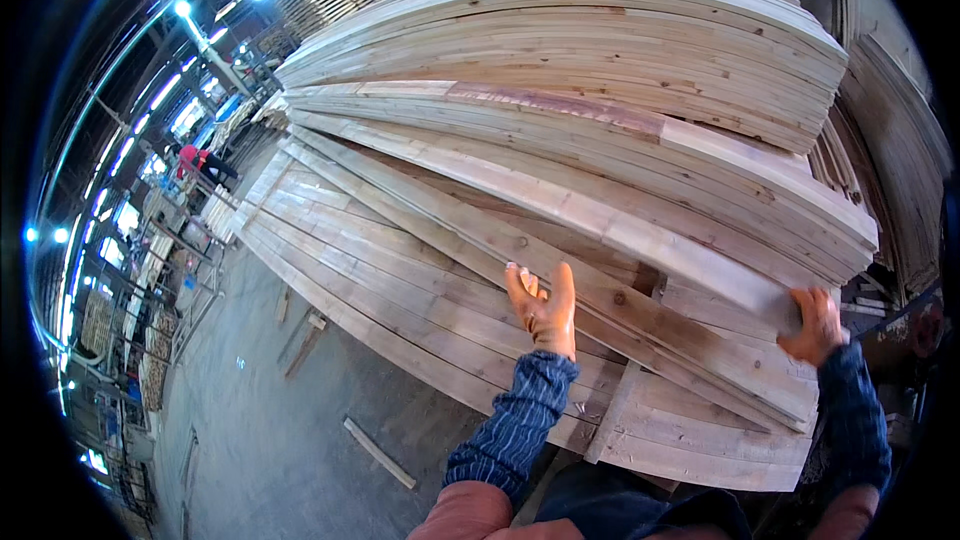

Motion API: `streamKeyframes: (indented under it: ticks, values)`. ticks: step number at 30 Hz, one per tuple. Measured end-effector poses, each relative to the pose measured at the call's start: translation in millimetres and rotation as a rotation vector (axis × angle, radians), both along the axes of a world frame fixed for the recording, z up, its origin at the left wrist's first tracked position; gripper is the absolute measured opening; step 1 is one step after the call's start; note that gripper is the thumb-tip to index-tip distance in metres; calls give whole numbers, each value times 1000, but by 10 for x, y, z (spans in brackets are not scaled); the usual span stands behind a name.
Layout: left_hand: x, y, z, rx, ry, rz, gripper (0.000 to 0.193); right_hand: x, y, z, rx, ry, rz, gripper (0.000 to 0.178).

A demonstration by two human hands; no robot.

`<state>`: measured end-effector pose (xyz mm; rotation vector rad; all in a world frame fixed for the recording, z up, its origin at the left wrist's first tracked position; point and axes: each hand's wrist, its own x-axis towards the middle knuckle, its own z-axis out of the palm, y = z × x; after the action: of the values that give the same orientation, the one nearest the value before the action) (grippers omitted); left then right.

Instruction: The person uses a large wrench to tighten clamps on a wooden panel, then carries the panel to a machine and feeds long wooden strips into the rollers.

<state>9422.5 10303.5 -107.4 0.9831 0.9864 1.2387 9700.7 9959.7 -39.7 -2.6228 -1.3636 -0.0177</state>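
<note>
My left hand (545, 312), in an orange glove, hovers over the loose boards with its fingers apart and nothing in them. Just beyond it lies a long wooden board (600, 290) with dark knots, resting at a slant on the layer of boards (420, 290) below. My right hand (816, 326), gloved the same way, is at the near end of another long wooden board (640, 232). Its thumb and fingers are around that end, slightly smeared by motion. This board runs away to the far left, beside a stack of boards (770, 175).
A taller board stack (600, 50) stands behind. Wood offcuts, including a short stick (380, 452), lie on the concrete floor (270, 440) at left. More timber (890, 130) leans at right. Far left, a person in red (200, 160) bends beside racks.
</note>
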Motion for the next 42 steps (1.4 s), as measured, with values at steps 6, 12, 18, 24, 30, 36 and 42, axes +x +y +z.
streamKeyframes:
  ticks: [6, 12, 18, 24, 30, 36, 42]
  values:
    - [122, -142, -281, -251, 23, 62, 106, -194, -1244, -782, 121, 274, 130, 82]
    - [125, -369, -134, -468, -19, 109, 100, -274, -288, -135, -271, 917, 48, 104]
    - [283, -625, -496, -314, 29, 129, 84, -444, 1597, -530, -322, 1148, 162, 113]
    - [119, -952, -802, -696, -426, -148, 70, -775, 2038, -303, -509, 1265, 342, 123]
    - [-37, -1070, -488, -637, -393, -307, 64, -928, 1463, -470, -284, 1257, 340, 125]
    - [-132, -1041, -341, -629, -331, -368, 65, -1079, 1463, -407, -294, 1376, 320, 130]
    - [-484, -1181, -305, -584, -260, -582, 75, -1348, 1146, 155, -297, 1223, 264, 129]
